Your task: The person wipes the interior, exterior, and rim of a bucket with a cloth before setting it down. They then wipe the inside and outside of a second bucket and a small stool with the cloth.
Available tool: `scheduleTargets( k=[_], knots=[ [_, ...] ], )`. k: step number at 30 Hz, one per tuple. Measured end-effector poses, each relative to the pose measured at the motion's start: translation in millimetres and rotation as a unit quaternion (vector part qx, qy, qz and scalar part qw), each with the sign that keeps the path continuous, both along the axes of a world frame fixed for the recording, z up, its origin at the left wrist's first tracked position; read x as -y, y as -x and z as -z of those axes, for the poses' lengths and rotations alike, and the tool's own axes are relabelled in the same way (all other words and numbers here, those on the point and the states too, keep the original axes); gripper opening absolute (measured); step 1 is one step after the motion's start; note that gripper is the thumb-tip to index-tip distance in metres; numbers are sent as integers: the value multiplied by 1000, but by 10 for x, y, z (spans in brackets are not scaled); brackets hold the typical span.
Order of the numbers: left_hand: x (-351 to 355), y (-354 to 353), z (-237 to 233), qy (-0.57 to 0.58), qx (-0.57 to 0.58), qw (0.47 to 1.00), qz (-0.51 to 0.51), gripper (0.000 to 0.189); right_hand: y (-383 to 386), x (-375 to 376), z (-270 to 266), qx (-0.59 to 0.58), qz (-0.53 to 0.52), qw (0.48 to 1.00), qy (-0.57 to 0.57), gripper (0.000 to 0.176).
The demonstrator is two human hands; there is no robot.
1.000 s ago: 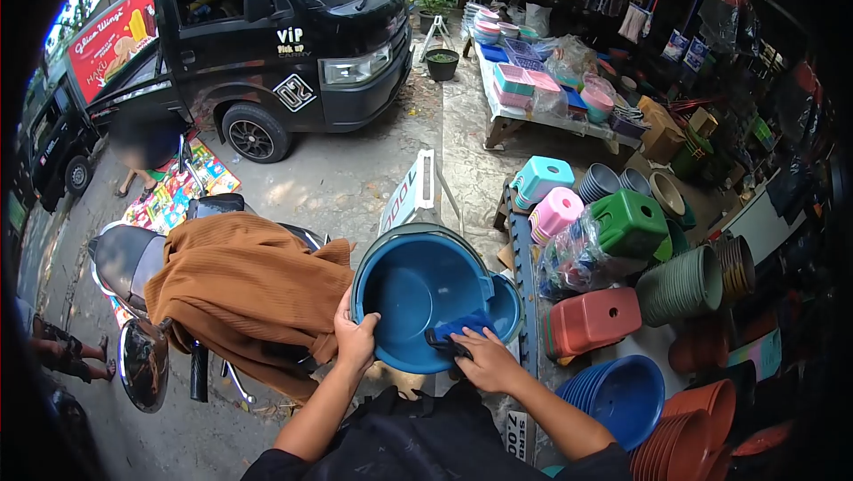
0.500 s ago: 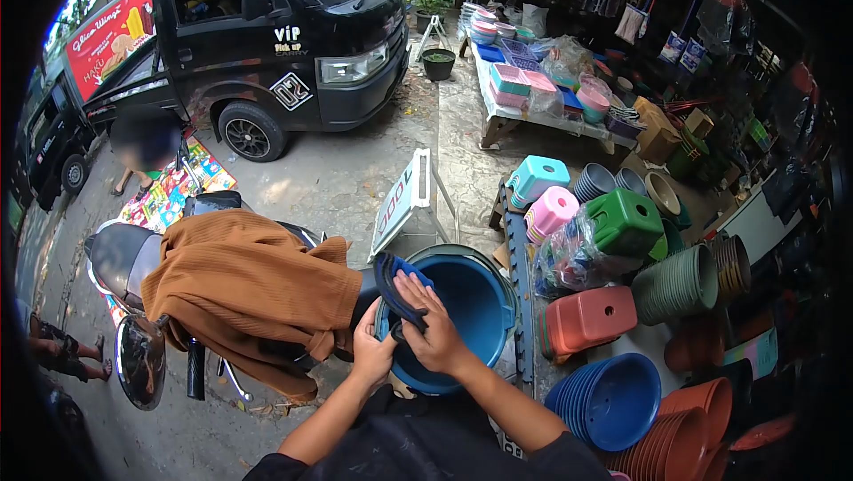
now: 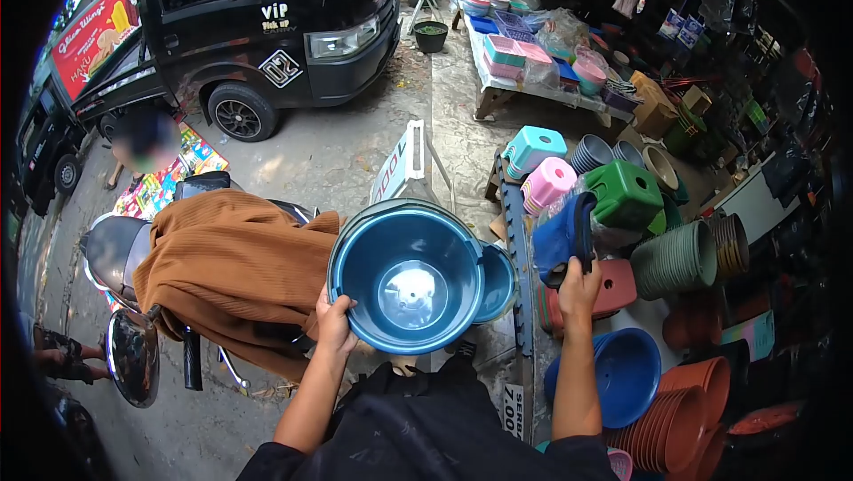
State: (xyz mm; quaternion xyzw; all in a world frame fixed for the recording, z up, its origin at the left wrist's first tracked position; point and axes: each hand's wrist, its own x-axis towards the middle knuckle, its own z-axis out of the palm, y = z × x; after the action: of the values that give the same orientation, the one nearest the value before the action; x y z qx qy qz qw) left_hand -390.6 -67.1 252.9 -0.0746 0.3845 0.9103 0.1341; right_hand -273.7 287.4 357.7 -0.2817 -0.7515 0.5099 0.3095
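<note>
My left hand (image 3: 335, 325) grips the lower left rim of a blue bucket (image 3: 369, 290), which is tilted so its shiny inside faces me. Behind its right side shows another blue bucket (image 3: 499, 284). Out to the right, my right hand (image 3: 579, 288) is closed on a blue and black cloth item (image 3: 560, 237), held up in front of the pink and green stools. The cloth is apart from the bucket.
A motorcycle with a brown jacket (image 3: 235, 272) over it stands at left, near a black pickup (image 3: 293, 46). Stacked blue tubs (image 3: 622, 374), brown pots (image 3: 671, 428) and a green stool (image 3: 622, 192) fill the right. A folding sign (image 3: 404, 166) stands ahead.
My right hand has moved right with the cloth, away from my left hand. My left hand now holds a bucket raised and tilted toward me. The view has shifted slightly.
</note>
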Motion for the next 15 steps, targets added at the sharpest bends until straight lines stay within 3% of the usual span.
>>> scheduleTargets(
  k=[2,4,6,8,9,11,12,13,14,15],
  knots=[
    [3,-13,92,-11,15,1000,3,44,-122,281,189,-93,-6,990,105,38],
    [-77,-78,67,-42,32,998,29,44,-128,588,546,-90,-35,995,-6,34],
    [-211,-169,26,-40,29,998,49,47,-124,930,746,-28,-91,989,112,39],
    [-259,-215,124,-32,15,998,56,52,-115,1093,561,42,-13,990,-133,51],
    [-266,-228,162,-31,15,998,59,52,-123,1025,623,46,-21,995,-91,55],
    [-256,-262,232,111,-34,990,74,58,-136,955,728,28,-1,998,-64,54],
    [-287,-279,211,111,-34,990,74,58,-128,964,665,4,1,998,-63,53],
    [-340,-314,154,314,-165,935,-6,62,-132,909,752,4,-1,998,-64,53],
    [-350,-346,80,496,-283,817,-85,69,-144,804,934,19,-6,1000,13,53],
    [-251,-412,-107,584,-348,733,6,84,-120,733,1070,34,-10,995,88,52]
  ],
)
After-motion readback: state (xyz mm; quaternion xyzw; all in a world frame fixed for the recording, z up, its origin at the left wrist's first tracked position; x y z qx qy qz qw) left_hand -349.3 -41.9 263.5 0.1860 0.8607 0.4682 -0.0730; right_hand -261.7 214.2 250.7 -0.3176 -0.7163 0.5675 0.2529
